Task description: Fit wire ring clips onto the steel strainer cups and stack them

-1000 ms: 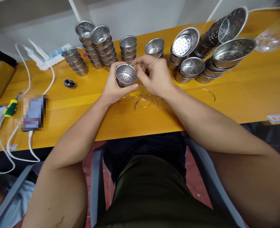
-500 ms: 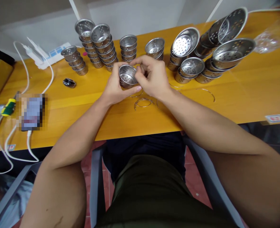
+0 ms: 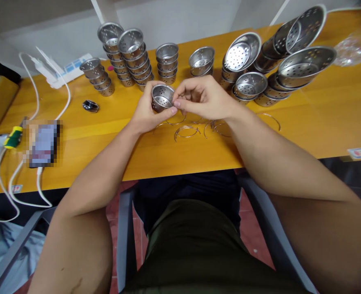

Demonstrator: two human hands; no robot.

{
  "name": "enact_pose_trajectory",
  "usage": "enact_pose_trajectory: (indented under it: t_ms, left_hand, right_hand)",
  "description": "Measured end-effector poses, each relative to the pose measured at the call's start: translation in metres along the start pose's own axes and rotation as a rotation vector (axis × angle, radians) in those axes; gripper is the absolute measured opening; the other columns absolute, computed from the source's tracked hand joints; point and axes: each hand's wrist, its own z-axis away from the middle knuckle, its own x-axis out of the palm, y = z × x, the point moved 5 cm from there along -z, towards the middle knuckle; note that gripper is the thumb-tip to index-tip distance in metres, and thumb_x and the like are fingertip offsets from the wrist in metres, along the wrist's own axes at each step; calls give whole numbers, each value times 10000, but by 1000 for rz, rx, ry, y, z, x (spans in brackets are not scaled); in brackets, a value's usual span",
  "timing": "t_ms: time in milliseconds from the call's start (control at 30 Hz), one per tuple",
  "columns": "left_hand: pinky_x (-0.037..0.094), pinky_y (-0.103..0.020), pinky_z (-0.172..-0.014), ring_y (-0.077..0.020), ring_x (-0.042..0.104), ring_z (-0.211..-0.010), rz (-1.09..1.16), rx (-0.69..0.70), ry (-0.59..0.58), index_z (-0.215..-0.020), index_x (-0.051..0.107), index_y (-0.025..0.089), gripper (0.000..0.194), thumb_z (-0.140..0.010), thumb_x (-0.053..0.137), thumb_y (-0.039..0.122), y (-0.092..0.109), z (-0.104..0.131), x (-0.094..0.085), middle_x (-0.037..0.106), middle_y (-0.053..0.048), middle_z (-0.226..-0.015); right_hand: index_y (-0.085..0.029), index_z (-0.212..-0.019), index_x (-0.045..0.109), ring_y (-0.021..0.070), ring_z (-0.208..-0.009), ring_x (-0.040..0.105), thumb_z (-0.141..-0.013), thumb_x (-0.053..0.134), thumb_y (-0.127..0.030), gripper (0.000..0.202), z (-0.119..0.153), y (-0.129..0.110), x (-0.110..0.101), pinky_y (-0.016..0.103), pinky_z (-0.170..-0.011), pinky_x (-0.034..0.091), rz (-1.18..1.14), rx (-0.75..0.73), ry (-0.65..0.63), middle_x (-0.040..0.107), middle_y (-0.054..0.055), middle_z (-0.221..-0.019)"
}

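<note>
My left hand (image 3: 146,111) is wrapped round a small perforated metal cup (image 3: 162,97), its open mouth tilted up towards me and the thumb along the near side. At the cup's right edge, my right hand (image 3: 203,97) is closed in a pinch, thumb and forefinger together near the left thumb tip. Whatever is between those fingertips is too small to make out. Several thin curved wires (image 3: 187,135) lie on the table just below both hands, some partly covered by the right forearm.
Stacked perforated cups (image 3: 133,47) stand along the back, with larger ones (image 3: 306,67) leaning at right. On the left are a phone (image 3: 44,143), white cables, a power strip (image 3: 73,69), a green-yellow handle (image 3: 13,137) and a small shiny black object (image 3: 90,106). Clear plastic (image 3: 353,51) lies far right.
My right hand has shifted slightly right and down, its fingers now pinched at the cup's right edge. The cup stays in my left hand. More of the wires show.
</note>
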Motion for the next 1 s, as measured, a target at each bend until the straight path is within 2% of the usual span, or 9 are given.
enact_pose_trajectory:
  t_ms: [167, 267, 367, 433, 533, 667, 800, 900, 1000]
  left_hand:
    - [727, -642, -1261, -389, 868, -1343, 21, -2, -25, -1687, 608, 324, 1116, -958, 916, 1110, 5, 1, 2, 778, -106, -1417]
    - [743, -603, -1231, -376, 871, -1329, 29, -14, -27, -1698, 599, 343, 1095, -972, 904, 1104, 5, 1, 2, 788, -115, -1444]
    - [745, -593, -1228, -382, 862, -1354, 22, -2, -39, -1714, 584, 337, 1151, -923, 978, 1073, 3, 1, 2, 785, -134, -1497]
    - [736, -602, -1240, -383, 857, -1351, 2, -3, -38, -1711, 577, 314, 1167, -906, 1021, 1032, 1, 1, 2, 786, -138, -1492]
    - [718, -613, -1269, -380, 852, -1335, -27, -35, -18, -1687, 578, 293, 1097, -931, 1053, 931, -4, 0, 3, 790, -137, -1461]
    - [697, -636, -1316, -400, 848, -1377, -34, -65, -26, -1684, 566, 282, 1006, -974, 1060, 795, -3, -1, 4, 789, -143, -1473]
    - [689, -637, -1345, -411, 849, -1409, -38, -86, -43, -1706, 556, 310, 971, -988, 1074, 710, -2, -1, 2, 796, -144, -1497]
    - [712, -616, -1310, -397, 853, -1392, -37, -60, -57, -1724, 554, 326, 982, -983, 1088, 689, 2, 0, 1, 798, -140, -1526]
    - [742, -596, -1245, -384, 859, -1348, -36, -63, -71, -1722, 564, 323, 996, -973, 1108, 691, 6, 1, 1, 808, -142, -1520]
  right_hand:
    - [-321, -1141, 866, 220, -745, 688, -981, 1121, -827, 589, 1, 1, -3, 399, -743, 702, -118, 19, -80, 832, -8, -871]
    - [-332, -1154, 867, 234, -767, 706, -978, 1111, -853, 602, 2, 1, -2, 431, -779, 707, -106, 35, -54, 842, -1, -900]
    - [-325, -1120, 854, 239, -736, 694, -938, 1134, -863, 633, 1, 0, 0, 472, -781, 692, -82, 23, -16, 817, 0, -873]
    - [-320, -1092, 840, 240, -718, 683, -913, 1143, -874, 656, 0, 0, 2, 495, -786, 681, -69, 26, -6, 806, 0, -855]
    - [-323, -1065, 829, 253, -724, 683, -887, 1130, -912, 685, -2, 4, 2, 524, -793, 671, -37, 61, 2, 810, 13, -845]
    - [-320, -1089, 842, 264, -768, 685, -864, 1155, -887, 686, -2, 10, 0, 533, -813, 676, -14, 87, -3, 832, 33, -863]
    - [-317, -1075, 854, 266, -734, 701, -902, 1114, -896, 658, -2, 12, 0, 514, -772, 679, 7, 75, 18, 823, 31, -848]
    - [-315, -1061, 863, 263, -724, 699, -907, 1110, -883, 638, -2, 13, 0, 509, -759, 678, 8, 73, 8, 807, 28, -833]
    - [-314, -1077, 876, 258, -772, 676, -889, 1153, -836, 620, -2, 13, -1, 505, -785, 675, -24, 84, -64, 822, 28, -843]
